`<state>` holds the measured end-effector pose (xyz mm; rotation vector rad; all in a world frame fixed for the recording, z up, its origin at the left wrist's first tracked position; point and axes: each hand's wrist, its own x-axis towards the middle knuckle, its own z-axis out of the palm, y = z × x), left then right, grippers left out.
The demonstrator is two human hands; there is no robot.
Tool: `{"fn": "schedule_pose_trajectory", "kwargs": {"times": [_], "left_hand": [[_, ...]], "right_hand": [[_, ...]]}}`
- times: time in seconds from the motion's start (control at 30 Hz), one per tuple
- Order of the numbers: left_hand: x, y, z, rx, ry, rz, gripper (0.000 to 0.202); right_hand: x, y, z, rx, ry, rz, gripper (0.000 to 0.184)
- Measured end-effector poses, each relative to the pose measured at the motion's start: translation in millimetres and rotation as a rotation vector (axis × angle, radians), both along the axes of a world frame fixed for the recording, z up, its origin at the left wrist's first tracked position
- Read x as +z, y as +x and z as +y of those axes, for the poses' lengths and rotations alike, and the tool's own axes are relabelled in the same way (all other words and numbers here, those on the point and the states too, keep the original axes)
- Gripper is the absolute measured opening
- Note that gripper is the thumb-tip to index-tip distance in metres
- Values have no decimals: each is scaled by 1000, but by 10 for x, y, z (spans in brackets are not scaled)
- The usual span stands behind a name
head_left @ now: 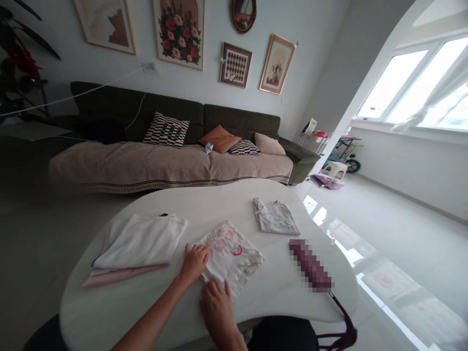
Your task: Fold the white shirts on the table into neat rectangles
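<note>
A white child's garment with pink patterns and a small rainbow print [234, 261] lies folded near the middle of the table. My left hand [195, 263] is at its left corner, fingers curled onto the cloth. At the near edge of the same garment is my right hand [217, 304], its fingers bent over the fabric; the fingertips are partly hidden. Left of my hands a larger white garment [142, 241] lies on top of a pink folded cloth [120, 277]. Toward the far right rests a folded light grey garment with blue lettering [276, 218].
The white, curved-edge table [175, 302] stands before a dark green sofa [241, 117] with a beige cover and cushions. A blurred maroon item [310, 265] is near the table's right edge. A dark chair part [343, 326] is at the lower right.
</note>
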<state>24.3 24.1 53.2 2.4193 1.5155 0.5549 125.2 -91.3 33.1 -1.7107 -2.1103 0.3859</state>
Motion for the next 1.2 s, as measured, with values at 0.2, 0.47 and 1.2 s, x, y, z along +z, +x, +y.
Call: {"fn": "schedule_pose_trajectory", "kwargs": {"times": [0.2,0.47,1.2], "left_hand": [[-85,307,-935,-180,-108,-65,28],[-36,583,-928,-334,-175,-329,32],[131,395,-299,-106,-1312,-1134,50]], "right_hand": [[14,1181,-66,-124,-24,-121,26],[-37,2012,39,-687,-22,-206,31],[-48,1794,-67,-686,-153,695,52]]}}
